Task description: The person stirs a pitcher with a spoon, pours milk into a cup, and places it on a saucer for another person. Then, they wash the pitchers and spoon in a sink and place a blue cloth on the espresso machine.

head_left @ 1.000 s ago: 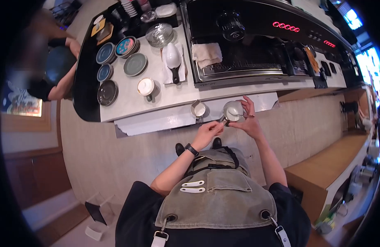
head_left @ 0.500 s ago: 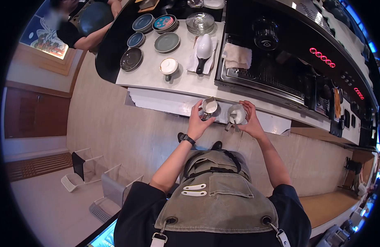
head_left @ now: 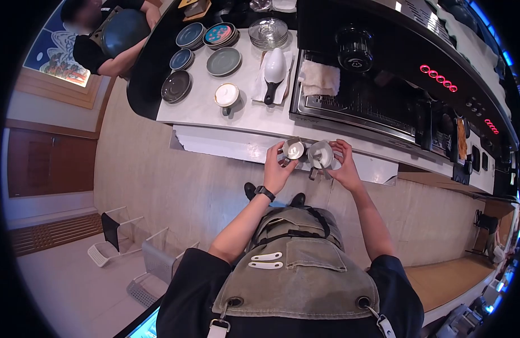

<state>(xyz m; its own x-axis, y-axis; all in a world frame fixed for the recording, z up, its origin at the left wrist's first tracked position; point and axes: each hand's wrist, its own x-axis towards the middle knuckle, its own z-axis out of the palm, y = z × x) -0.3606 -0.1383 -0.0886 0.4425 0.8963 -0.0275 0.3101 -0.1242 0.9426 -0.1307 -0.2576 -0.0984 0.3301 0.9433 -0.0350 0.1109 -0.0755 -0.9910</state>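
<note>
My left hand (head_left: 278, 168) grips a small steel milk pitcher (head_left: 294, 150) with white milk in it. My right hand (head_left: 344, 166) grips a second steel pitcher (head_left: 320, 154), which also shows milk inside. The two pitchers are held side by side, almost touching, just over the front edge of the white counter (head_left: 209, 115). A black watch sits on my left wrist. I wear a grey-green apron over a black shirt.
An espresso machine (head_left: 395, 73) with red lights fills the right, a folded cloth (head_left: 319, 78) on its tray. On the counter stand a filled cup (head_left: 226, 96), a white pitcher (head_left: 273, 70), stacked saucers (head_left: 219, 35) and glass plates (head_left: 269, 31). Another person (head_left: 105, 36) stands beyond the counter.
My left hand has brought its pitcher to the right, close against the pitcher in my right hand. One second ago my left hand was at the right pitcher's handle, with the other pitcher standing alone.
</note>
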